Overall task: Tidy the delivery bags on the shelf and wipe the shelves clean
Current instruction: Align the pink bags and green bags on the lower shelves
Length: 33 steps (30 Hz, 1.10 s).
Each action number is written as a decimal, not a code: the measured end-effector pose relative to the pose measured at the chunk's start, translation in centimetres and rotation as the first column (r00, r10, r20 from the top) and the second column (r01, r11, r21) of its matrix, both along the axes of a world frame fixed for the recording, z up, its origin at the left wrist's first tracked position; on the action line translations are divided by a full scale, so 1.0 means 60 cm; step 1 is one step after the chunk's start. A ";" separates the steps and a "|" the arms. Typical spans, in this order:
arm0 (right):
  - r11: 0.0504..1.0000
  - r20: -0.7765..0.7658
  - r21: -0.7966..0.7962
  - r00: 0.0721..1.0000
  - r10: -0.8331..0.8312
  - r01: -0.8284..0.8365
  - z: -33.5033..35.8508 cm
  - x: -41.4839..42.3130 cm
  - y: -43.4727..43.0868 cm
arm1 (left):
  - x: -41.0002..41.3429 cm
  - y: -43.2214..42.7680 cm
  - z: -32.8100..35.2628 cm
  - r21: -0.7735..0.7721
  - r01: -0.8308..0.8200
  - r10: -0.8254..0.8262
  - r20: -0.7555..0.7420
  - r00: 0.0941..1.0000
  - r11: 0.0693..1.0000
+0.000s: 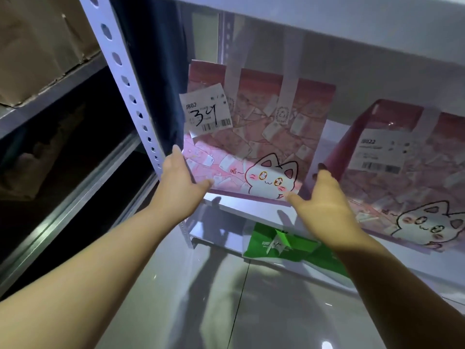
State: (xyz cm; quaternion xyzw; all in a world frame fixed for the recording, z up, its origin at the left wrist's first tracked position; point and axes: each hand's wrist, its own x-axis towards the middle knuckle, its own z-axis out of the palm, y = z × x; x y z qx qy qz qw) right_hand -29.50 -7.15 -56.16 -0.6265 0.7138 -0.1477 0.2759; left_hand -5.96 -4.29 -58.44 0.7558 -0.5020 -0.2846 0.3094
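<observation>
Squaring up the bag marked 34 [254, 127] looks like the step in hand, and it should go best with even pressure from both sides, so the soft bag slides rather than buckles. Far to the left of that bag a cardboard box [42, 46] sits on a neighbouring dark rack, and just left of the bag rises the white perforated upright [130, 91] of the shelf. The left hand [180, 177] lies flat against the bag's lower left side, fingers straight and thumb spread across the front; it presses and does not clutch. The bag stands upright on the white shelf board [241, 210], its base near the front lip, a paper label [205, 109] hanging at its upper left. The right hand [324, 197] sits at the bag's lower right corner, released and flat, fingers reaching into the gap beside it. Right of the bag, just apart, stands a second cat-printed bag [402, 177], turned at an angle; lining the 2 up seems the aim. Below the bag a green bag [284, 244] lies on a lower level, over a glossy grey floor [226, 298]. No cloth is in view, so wiping appears not yet begun.
</observation>
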 end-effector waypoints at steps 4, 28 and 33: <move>0.999 0.008 0.043 1.000 0.030 -0.030 -0.013 0.010 -0.013 | 0.005 -0.017 -0.010 0.022 -0.003 0.005 -0.102 0.995 1.000; 0.972 0.163 -0.203 0.983 -0.082 0.114 0.005 -0.041 0.055 | -0.065 0.070 0.014 -0.126 0.008 -0.004 0.037 0.999 0.992; 0.957 0.148 -0.258 0.985 -0.094 0.130 0.014 -0.134 0.104 | -0.147 0.085 0.012 -0.089 0.120 -0.120 0.002 0.993 0.989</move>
